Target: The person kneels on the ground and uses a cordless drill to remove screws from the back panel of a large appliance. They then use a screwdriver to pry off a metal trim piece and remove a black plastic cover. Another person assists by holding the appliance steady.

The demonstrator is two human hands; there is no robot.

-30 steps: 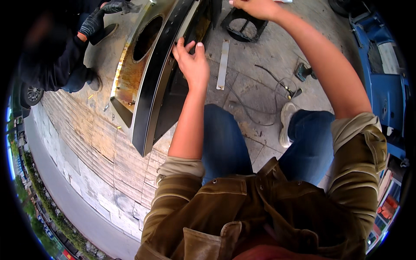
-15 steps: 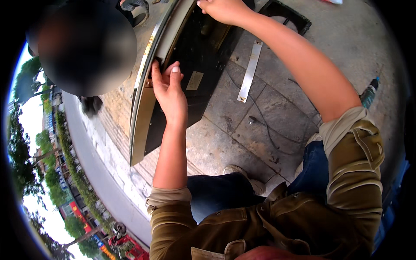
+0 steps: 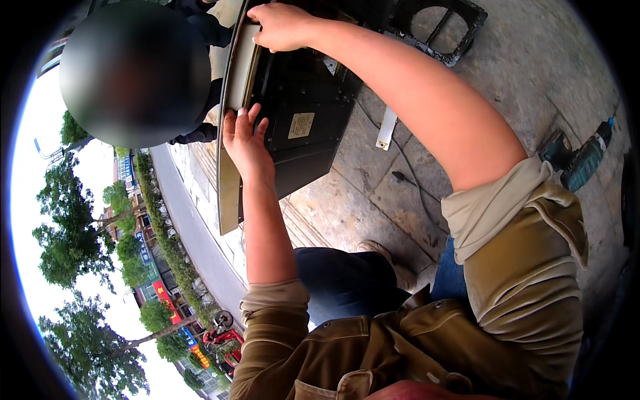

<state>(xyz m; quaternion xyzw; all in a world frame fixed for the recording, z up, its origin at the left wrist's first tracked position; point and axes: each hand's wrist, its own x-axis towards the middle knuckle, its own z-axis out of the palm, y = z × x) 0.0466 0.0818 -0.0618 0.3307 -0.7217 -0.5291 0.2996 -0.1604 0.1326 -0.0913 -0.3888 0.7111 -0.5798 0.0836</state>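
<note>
A large metal appliance housing stands tilted before me, with a dark body, a pale label and a long light strip along its curved edge. My right hand grips that edge at the top of the strip. My left hand touches the lower end of the strip, its fingers apart and slightly bent. What lies behind both hands' fingertips is partly hidden.
A co-worker in dark clothing is beyond the housing, head blurred. A black square frame, flat metal bar, cable and teal-black power tools lie on the paving. A road and trees run along the left.
My right hand has moved left to the top of the edge, and my left hand sits lower on it. The housing appears more upright, and my view has shifted toward the street.
</note>
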